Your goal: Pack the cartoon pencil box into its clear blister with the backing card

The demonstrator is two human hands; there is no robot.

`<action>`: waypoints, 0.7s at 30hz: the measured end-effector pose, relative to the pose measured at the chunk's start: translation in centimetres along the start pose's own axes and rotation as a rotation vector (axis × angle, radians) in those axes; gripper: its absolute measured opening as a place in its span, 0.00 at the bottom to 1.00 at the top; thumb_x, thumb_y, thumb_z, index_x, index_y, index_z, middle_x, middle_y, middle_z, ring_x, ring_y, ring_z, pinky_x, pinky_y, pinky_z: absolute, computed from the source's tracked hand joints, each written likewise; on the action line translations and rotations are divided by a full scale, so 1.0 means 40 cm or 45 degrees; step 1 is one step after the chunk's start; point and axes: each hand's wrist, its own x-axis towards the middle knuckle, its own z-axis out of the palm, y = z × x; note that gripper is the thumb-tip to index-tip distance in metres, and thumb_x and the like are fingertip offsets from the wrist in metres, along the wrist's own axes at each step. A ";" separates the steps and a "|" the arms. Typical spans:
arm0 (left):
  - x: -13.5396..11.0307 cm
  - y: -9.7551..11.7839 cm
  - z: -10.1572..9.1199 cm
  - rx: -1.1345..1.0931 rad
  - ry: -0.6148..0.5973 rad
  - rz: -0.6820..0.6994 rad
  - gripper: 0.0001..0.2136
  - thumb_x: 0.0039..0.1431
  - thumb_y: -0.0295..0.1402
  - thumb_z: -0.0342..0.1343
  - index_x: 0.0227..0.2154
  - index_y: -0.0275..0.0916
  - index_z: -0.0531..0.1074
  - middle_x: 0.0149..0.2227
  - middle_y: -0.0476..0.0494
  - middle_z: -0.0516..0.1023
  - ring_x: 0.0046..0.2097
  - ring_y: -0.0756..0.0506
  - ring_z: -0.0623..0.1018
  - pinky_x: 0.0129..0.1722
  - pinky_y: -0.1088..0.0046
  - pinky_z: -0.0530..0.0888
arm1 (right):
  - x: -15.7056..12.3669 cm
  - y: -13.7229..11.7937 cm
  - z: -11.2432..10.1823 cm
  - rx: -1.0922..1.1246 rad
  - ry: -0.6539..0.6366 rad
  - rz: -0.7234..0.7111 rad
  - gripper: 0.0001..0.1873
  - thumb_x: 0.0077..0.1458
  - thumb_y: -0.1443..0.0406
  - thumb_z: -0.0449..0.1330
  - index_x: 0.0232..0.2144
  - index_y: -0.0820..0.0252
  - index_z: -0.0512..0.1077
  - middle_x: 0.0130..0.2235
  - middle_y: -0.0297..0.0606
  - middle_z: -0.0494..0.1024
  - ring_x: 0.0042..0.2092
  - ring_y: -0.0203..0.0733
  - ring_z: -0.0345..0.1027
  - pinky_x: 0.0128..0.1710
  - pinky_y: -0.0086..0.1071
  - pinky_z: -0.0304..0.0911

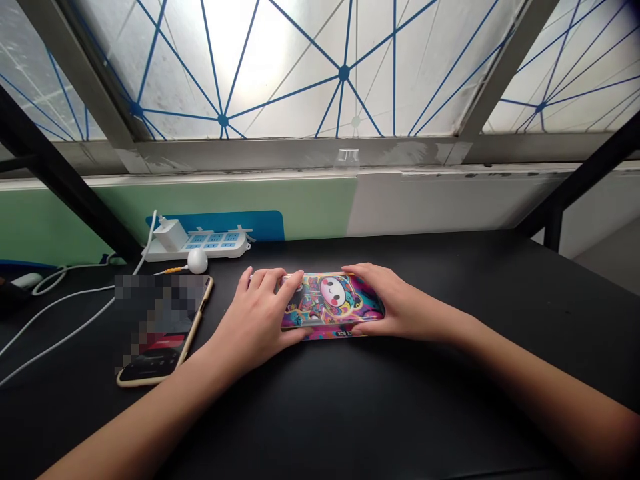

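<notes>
And there it is: left hand (253, 313) and right hand (400, 300) grip a bright cartoon box (330, 307) from both ends, fingers spread, the box lying on the black worktop (350, 413) beside a phone (160, 327).

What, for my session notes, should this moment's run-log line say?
left hand: holds left end of cartoon-printed box | right hand: holds right end | box lies on black desk | beside left hand: smartphone
</notes>
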 end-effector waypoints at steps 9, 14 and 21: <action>-0.001 0.006 -0.010 0.053 0.139 0.059 0.39 0.52 0.43 0.67 0.66 0.39 0.62 0.58 0.30 0.70 0.59 0.30 0.69 0.64 0.40 0.57 | 0.003 -0.034 0.007 -0.252 0.242 -0.158 0.44 0.44 0.58 0.70 0.60 0.60 0.57 0.57 0.56 0.72 0.60 0.60 0.66 0.66 0.63 0.48; 0.002 0.000 -0.015 0.069 0.117 0.098 0.40 0.56 0.49 0.63 0.68 0.37 0.60 0.58 0.31 0.71 0.59 0.30 0.69 0.65 0.39 0.55 | 0.000 -0.040 0.007 -0.272 0.269 -0.161 0.44 0.44 0.58 0.71 0.59 0.58 0.57 0.57 0.56 0.72 0.61 0.60 0.66 0.66 0.63 0.48; 0.011 -0.029 -0.024 0.142 0.161 0.006 0.40 0.63 0.58 0.52 0.68 0.34 0.57 0.63 0.27 0.69 0.64 0.27 0.67 0.64 0.34 0.53 | -0.001 -0.033 0.005 -0.328 0.318 -0.216 0.43 0.45 0.58 0.71 0.59 0.59 0.56 0.57 0.57 0.72 0.61 0.60 0.66 0.67 0.63 0.49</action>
